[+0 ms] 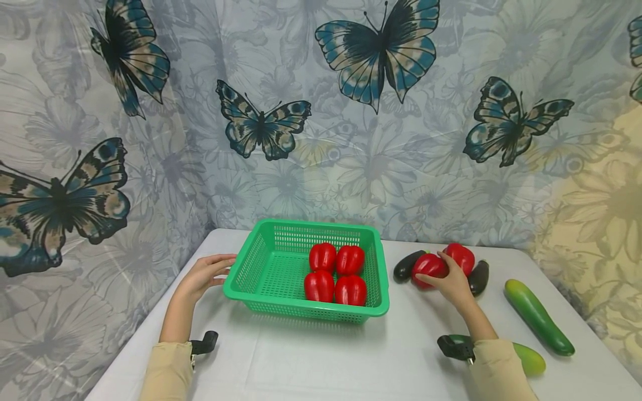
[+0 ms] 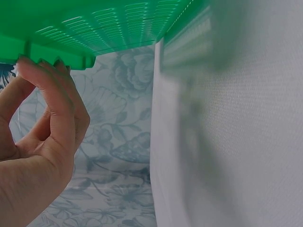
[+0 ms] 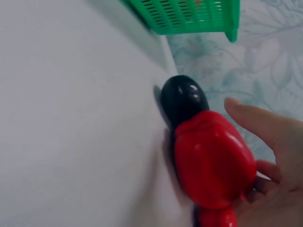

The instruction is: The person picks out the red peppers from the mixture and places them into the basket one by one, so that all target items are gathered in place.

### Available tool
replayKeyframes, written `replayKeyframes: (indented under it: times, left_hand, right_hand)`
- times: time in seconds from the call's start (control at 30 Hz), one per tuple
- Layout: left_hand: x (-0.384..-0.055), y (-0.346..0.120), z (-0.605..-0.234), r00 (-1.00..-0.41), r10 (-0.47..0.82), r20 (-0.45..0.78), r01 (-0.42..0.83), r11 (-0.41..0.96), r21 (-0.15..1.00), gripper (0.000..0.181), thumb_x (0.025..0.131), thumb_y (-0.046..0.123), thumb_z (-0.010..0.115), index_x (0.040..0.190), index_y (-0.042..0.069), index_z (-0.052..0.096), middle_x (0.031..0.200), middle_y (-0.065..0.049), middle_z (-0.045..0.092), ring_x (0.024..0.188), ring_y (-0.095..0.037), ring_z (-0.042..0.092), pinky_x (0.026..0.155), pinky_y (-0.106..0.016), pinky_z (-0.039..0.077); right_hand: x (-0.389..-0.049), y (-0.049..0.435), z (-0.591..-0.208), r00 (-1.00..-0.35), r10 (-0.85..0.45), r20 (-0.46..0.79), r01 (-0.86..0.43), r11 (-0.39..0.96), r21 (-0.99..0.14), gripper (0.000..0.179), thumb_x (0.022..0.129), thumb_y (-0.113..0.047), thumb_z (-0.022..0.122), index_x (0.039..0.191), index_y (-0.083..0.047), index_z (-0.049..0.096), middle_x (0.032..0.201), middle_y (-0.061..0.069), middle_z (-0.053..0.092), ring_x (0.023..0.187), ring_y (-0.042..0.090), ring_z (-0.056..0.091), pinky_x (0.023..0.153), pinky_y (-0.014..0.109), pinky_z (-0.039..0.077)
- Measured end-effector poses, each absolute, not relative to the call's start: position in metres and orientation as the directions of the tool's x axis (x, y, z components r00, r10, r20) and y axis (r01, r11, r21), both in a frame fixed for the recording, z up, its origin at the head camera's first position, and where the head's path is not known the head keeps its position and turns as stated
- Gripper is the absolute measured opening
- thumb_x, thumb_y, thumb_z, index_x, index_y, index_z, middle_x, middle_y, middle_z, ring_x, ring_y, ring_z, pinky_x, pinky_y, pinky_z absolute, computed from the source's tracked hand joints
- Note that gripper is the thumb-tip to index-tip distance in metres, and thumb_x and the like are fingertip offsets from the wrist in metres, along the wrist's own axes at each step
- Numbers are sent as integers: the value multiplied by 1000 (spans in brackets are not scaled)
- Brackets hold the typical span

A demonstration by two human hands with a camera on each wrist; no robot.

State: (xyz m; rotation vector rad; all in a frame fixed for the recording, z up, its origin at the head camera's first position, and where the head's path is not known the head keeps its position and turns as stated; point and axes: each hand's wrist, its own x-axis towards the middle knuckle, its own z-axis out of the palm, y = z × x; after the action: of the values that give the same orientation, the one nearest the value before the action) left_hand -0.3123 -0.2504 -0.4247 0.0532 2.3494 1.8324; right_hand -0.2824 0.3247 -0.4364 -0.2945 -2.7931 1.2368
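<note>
My left hand (image 1: 204, 274) is at the left side of a green plastic basket (image 1: 306, 305), its fingertips touching the outside of the rim in the left wrist view. Four glossy red bell peppers (image 1: 319, 286) stand together in the basket's right half. Beyond the basket's right side, my right hand (image 1: 453, 283) is spread around another red bell pepper (image 3: 213, 161) lying on the table. In the right wrist view the thumb (image 3: 253, 118) stands off the pepper, while the other fingers are partly hidden behind it. A dark eggplant (image 3: 182, 99) lies against this pepper.
Behind the right hand are another red pepper (image 1: 460, 257) and a second eggplant (image 1: 479, 277). Farther right lies a green cucumber-like vegetable (image 1: 539, 317); another (image 1: 530, 359) is partly under the right forearm. A butterfly-patterned cloth (image 1: 351, 167) hangs behind the white table (image 1: 301, 356).
</note>
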Motion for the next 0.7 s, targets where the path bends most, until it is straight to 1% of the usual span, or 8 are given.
replayKeyframes:
  times: [0.33, 0.5, 0.63, 0.7]
  left_hand:
    - [-314, -250, -426, -986, 122, -115, -81, 254, 964, 57, 97, 35, 61, 140, 0, 50, 111, 10, 63, 95, -9, 62, 80, -29, 54]
    - [-314, -251, -425, -985, 130, -112, -77, 253, 965, 55, 98, 34, 60, 140, -1, 50, 109, 12, 63, 95, -9, 62, 81, -31, 54]
    - [-313, -251, -425, -985, 130, -111, -75, 258, 963, 56, 97, 35, 61, 140, 0, 50, 113, 9, 63, 95, -8, 62, 82, -30, 53]
    - [-312, -251, -425, -986, 128, -110, -74, 262, 962, 57, 97, 35, 61, 140, 0, 50, 115, 8, 63, 96, -8, 62, 82, -30, 53]
  right_hand:
    - [-279, 322, -437, -971, 237, -1, 157, 642, -750, 92, 88, -19, 72, 155, -1, 12, 152, 33, 22, 138, 54, 20, 102, 68, 37]
    - [-279, 323, -441, -968, 250, 18, 152, 644, -750, 90, 88, -17, 72, 155, -1, 15, 152, 33, 23, 137, 54, 22, 102, 68, 38]
    - [-280, 324, -443, -967, 255, 29, 148, 647, -748, 88, 88, -16, 72, 154, 0, 17, 152, 33, 24, 137, 54, 23, 102, 68, 37]
    - [-280, 324, -441, -968, 248, 22, 149, 647, -748, 88, 89, -17, 71, 155, 1, 15, 152, 34, 23, 137, 54, 22, 103, 68, 36]
